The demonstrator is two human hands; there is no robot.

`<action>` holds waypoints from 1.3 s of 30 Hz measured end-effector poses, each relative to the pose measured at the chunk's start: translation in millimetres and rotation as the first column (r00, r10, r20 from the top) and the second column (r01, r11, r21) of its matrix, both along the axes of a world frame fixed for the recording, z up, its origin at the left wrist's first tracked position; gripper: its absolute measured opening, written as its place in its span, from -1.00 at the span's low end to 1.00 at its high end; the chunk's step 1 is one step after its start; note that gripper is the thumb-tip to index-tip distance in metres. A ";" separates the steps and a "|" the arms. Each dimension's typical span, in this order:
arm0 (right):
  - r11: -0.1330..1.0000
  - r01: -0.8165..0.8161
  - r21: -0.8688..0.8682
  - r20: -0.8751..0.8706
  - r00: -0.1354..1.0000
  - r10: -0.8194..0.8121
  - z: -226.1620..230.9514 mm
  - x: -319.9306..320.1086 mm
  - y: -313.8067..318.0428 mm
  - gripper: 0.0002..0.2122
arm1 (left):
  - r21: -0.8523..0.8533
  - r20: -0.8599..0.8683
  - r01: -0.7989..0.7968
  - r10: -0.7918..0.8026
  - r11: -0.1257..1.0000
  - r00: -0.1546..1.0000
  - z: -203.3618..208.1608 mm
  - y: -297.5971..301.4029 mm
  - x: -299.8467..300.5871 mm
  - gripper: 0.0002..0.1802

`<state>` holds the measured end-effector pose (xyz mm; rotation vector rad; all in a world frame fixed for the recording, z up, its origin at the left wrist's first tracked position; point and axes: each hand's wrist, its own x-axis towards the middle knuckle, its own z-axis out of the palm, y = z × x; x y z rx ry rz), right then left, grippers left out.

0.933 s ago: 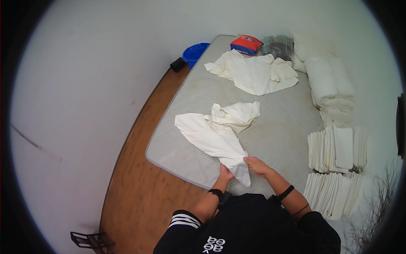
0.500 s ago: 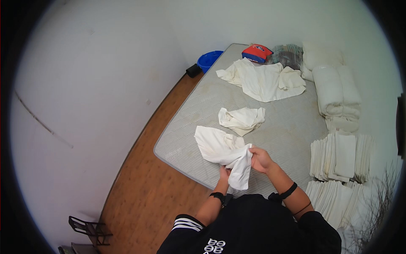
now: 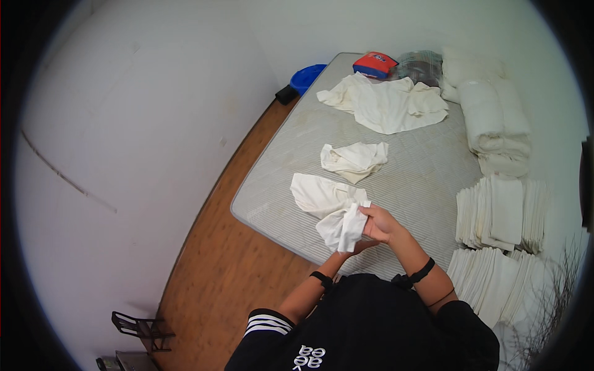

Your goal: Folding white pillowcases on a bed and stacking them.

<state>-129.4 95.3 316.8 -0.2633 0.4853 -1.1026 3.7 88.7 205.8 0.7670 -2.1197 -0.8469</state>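
A crumpled white cloth (image 3: 325,196) lies partly on the near edge of the mattress (image 3: 427,166), its right end lifted and bunched. My right hand (image 3: 379,224) is closed on that raised end, thumb on top. Just below it, my left hand (image 3: 357,248) reaches rightward under the hanging part of the cloth. Its fingers are mostly hidden behind the cloth and my right hand. A second, smaller white cloth (image 3: 354,159) rests a little farther off. Beyond that, a large heap of white cloth (image 3: 390,105) is spread loosely.
Stacks of folded white cloths (image 3: 506,213) stand along the right side, with a rolled white quilt (image 3: 489,117) behind them. A red and blue bag (image 3: 374,65) and a clear plastic bag (image 3: 421,67) sit at the far end. A blue basin (image 3: 307,79) and a dark chair (image 3: 143,331) are on the left.
The raised end of the cloth has been drawn up and bunched into my right hand. My left hand has shifted right, beneath my right hand. The view has tilted slightly.
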 end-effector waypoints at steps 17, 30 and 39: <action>0.654 0.739 -0.162 -0.703 0.379 -0.602 -25.1 -122.0 65.7 -0.64 | 0.226 -0.012 -0.575 0.592 0.787 0.806 -29.3 -41.6 69.8 -0.85; 0.493 -0.742 0.454 -0.656 0.096 0.749 -103.3 -134.2 201.0 -0.78 | 0.490 0.791 0.205 -0.530 0.848 0.306 -76.8 -19.9 161.3 -0.37; 0.507 -0.605 0.614 -0.567 0.108 0.816 -130.3 -133.8 260.6 -0.65 | 0.963 0.232 -0.216 -0.900 0.160 0.368 -137.0 -18.2 224.3 -0.41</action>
